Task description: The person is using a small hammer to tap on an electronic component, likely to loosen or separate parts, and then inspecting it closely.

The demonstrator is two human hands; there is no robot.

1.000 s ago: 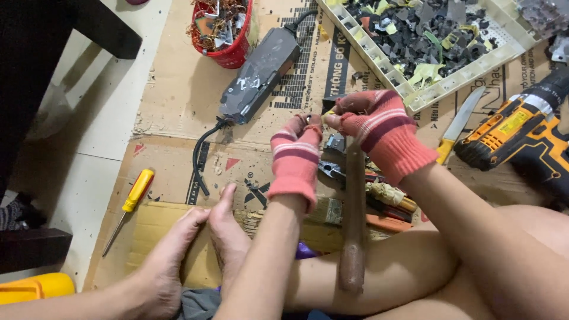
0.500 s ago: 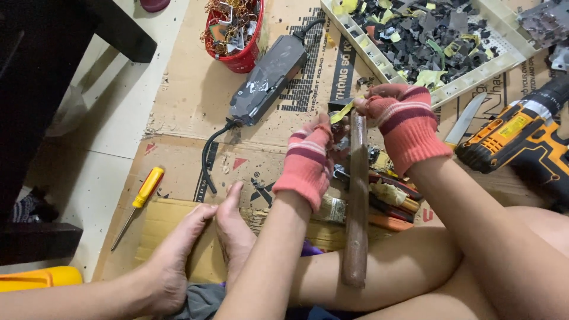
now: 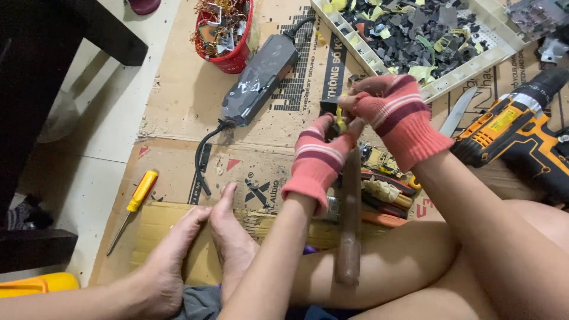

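Observation:
Both my hands wear pink gloves with dark red stripes. My left hand [image 3: 317, 163] and my right hand [image 3: 396, 115] meet above the cardboard and pinch a small yellow and dark part [image 3: 340, 120] between their fingertips. A long wooden handle [image 3: 349, 228] lies along my leg just below the hands, its top end hidden behind them. My bare feet rest on a wooden block [image 3: 163, 228] at the lower left.
A red basket of scrap [image 3: 228, 56], a black power adapter [image 3: 261, 77] and a white tray of dark plastic bits [image 3: 474, 62] lie beyond the hands. An orange cordless drill [image 3: 521, 139], a knife [image 3: 457, 118], pliers [image 3: 388, 192] and a yellow screwdriver [image 3: 139, 192] lie around.
My right hand has drawn in toward the left one, and both now pinch the small yellow part together. The wooden handle stays on my leg.

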